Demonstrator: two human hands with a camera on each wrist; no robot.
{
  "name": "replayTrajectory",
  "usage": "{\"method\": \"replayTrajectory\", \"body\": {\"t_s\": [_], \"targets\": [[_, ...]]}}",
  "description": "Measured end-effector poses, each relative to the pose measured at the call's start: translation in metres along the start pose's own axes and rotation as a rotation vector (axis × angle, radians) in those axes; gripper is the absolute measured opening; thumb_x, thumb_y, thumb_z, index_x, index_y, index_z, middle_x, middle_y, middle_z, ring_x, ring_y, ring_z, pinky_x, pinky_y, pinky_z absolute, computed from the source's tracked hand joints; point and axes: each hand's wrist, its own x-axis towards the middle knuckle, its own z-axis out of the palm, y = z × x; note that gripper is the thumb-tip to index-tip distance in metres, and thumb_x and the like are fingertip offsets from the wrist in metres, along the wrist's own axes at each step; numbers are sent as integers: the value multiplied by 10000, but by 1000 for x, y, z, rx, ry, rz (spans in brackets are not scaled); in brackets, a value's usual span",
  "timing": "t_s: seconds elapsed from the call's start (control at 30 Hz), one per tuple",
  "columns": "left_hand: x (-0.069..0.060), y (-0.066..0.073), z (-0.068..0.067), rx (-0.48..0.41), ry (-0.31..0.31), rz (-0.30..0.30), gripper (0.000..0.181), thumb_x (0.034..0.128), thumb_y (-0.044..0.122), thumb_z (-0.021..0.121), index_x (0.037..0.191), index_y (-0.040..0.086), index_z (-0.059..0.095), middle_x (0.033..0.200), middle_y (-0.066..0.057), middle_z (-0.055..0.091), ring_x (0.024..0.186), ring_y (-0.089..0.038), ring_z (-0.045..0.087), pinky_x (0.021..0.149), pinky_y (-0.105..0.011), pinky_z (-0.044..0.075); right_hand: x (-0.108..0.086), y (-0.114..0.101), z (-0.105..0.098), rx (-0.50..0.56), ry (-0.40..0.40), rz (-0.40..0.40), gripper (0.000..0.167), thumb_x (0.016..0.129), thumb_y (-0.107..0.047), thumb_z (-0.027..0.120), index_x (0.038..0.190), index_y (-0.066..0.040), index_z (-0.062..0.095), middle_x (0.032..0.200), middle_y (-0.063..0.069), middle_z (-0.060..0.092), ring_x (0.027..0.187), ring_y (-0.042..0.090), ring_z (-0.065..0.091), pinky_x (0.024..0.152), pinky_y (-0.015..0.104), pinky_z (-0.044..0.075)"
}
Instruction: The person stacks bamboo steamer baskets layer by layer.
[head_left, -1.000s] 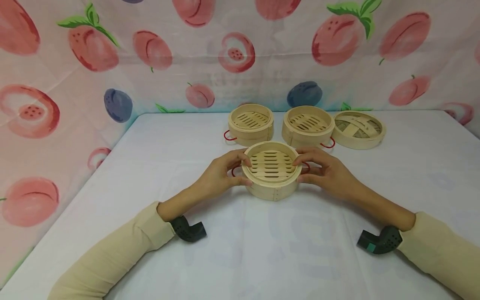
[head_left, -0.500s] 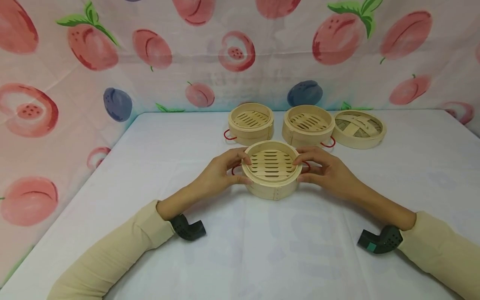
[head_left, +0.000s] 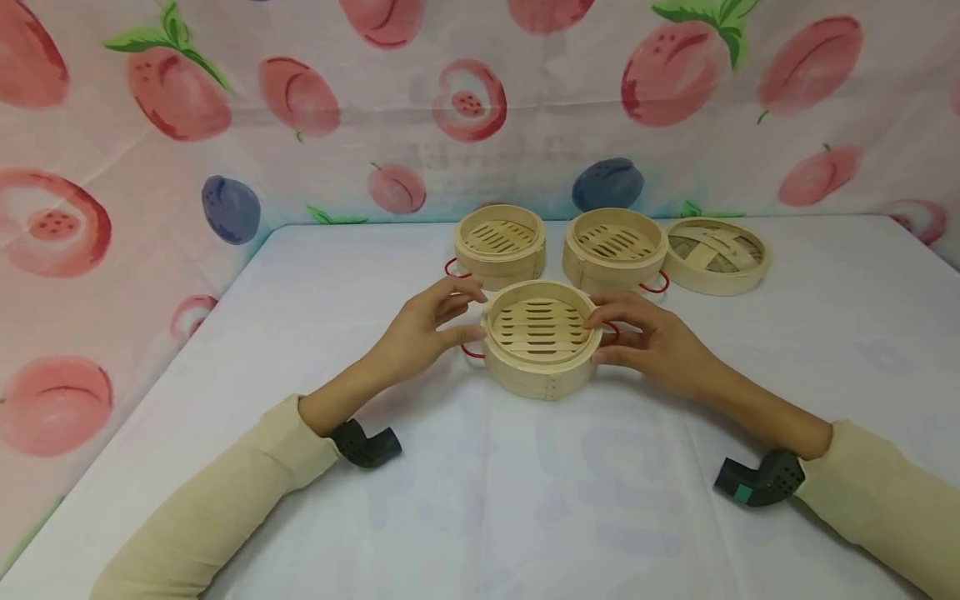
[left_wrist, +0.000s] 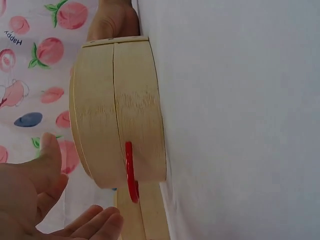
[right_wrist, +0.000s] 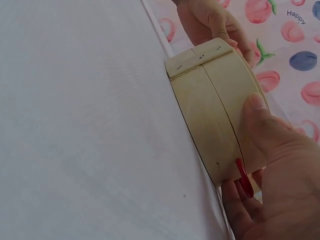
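Front steamer [head_left: 542, 337], head view: best kept level on the white cloth [head_left: 480, 500], I judge, by a light, steady rim pinch; sits between both hands.
Right hand [head_left: 652, 340], head view: clamped on its right rim.
Left hand [left_wrist: 30, 187], left wrist view: fingers apart, clear of wall and red handle [left_wrist: 130, 170].
Right thumb [right_wrist: 262, 120], right wrist view: against outer wall.

Fruit-print bkgd cloth [head_left: 555, 108], wht tbl [head_left: 540, 500].
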Motion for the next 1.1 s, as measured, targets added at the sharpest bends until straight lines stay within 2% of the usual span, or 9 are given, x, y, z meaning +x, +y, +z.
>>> {"method": "replayTrajectory", "body": {"t_s": [0.17,0.53,0.9,1.1], "targets": [[3,5,-10,24,60,-8,317,863,-1,686,1142,-15,537,1335,-189,487,1225,-233,514,1017,-287,399,1,0,0,7,-17,16,389,796,59,730,1148,-40,598,1381,140,419,1271,178,433,936,243,458],[26,3,-25,69,191,-2,349,866,39,702,1176,-4,546,1281,-155,529,1242,-197,504,1025,-305,393,1,1,0,18,-17,22,371,799,61,723,1137,-23,596,1371,148,421,1265,183,434,943,236,451],[44,-8,-30,174,224,-79,404,873,126,714,1236,45,554,1329,-77,513,1288,-255,448,1058,-328,356,2,0,-1,8,-19,40,384,799,44,732,1144,-53,595,1383,123,416,1273,185,429,944,242,450],[53,-19,-31,211,233,-119,441,882,145,706,1280,48,543,1354,-91,488,1305,-282,422,1080,-362,326,1,1,-1,29,-14,22,395,788,71,730,1143,-36,593,1379,142,416,1250,196,449,936,246,458]]}}
